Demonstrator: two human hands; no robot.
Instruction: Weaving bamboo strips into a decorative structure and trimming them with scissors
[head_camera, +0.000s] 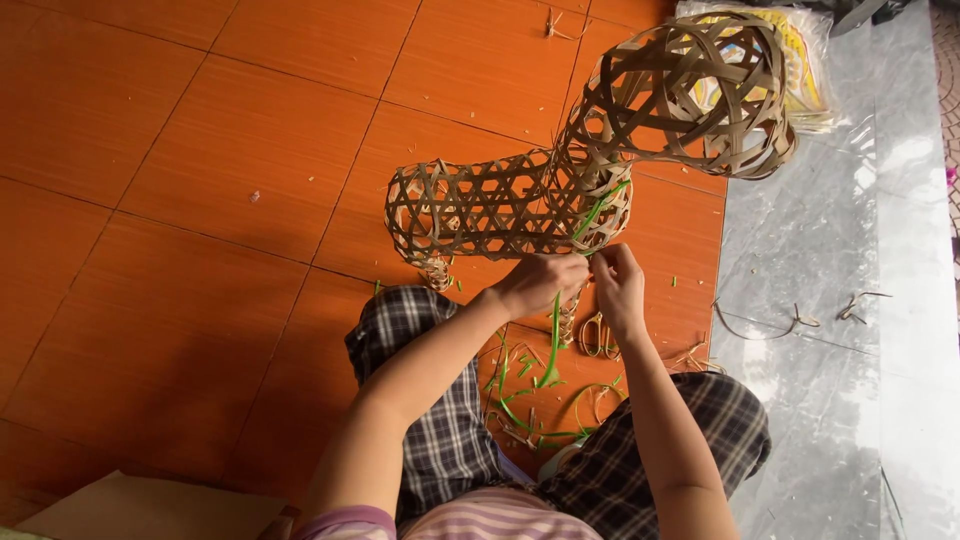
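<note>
You sit on an orange tiled floor (200, 150) with wide bare room to your left and ahead, while on your right the tiles end at a straight edge against a grey stone slab (840, 330) that runs the whole depth of the view. A flat piece of cardboard (150, 510) lies by your left hip. Your left hand (540, 282) and right hand (618, 285) meet just under the lower rim of the woven bamboo frame (520, 200), fingers pinched together on a thin green strip (553, 340); the fingertips overlap, so it is hard to say which hand has the firmer hold. The strip runs up from your hands into the open lattice and hangs down between your knees. The frame rests on the floor in front of you, touching your fingers: a long hexagon-weave body lying across, joined at its right end to a rounded, looser-woven part (690, 90) that rises toward the slab. Both parts look hollow, and you can see the tiles through the gaps. Green offcuts and pale slivers (530, 410) litter the floor between your legs, and a pair of small scissors (597, 335) lies just below your right hand.
</note>
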